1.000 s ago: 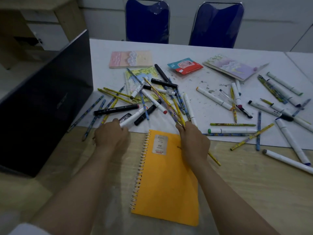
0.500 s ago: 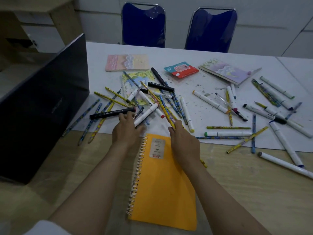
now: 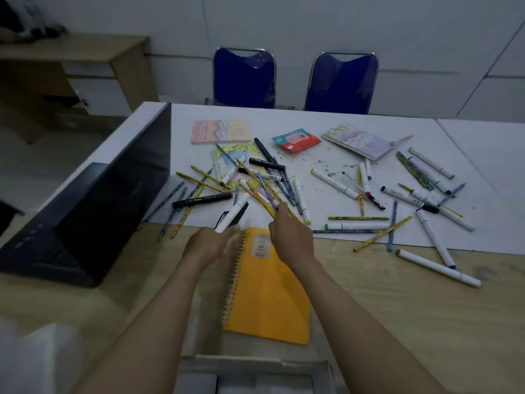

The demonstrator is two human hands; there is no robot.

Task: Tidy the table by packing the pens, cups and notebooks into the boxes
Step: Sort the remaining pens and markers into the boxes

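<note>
- Pens (image 3: 270, 177): loose heap on white paper sheet (image 3: 326, 120), overlapping; single counts hard to make out.
- Left hand (image 3: 211, 243): fingers curled round white marker (image 3: 234, 213) and dark pens, raised above orange notebook (image 3: 267, 291).
- Right hand (image 3: 291, 237): pinches bundle of yellow patterned pencils (image 3: 262, 200); fingertips hidden behind knuckles.
- Orange notebook: flat on wooden table (image 3: 397, 308), spiral to left.
- Grey box (image 3: 255, 365): bottom edge, cut off; contents unclear.
- Dark box (image 3: 93, 211): left, interior not visible.
- Further notebooks: pink notebook (image 3: 221, 131), lilac notebook (image 3: 360, 143).
</note>
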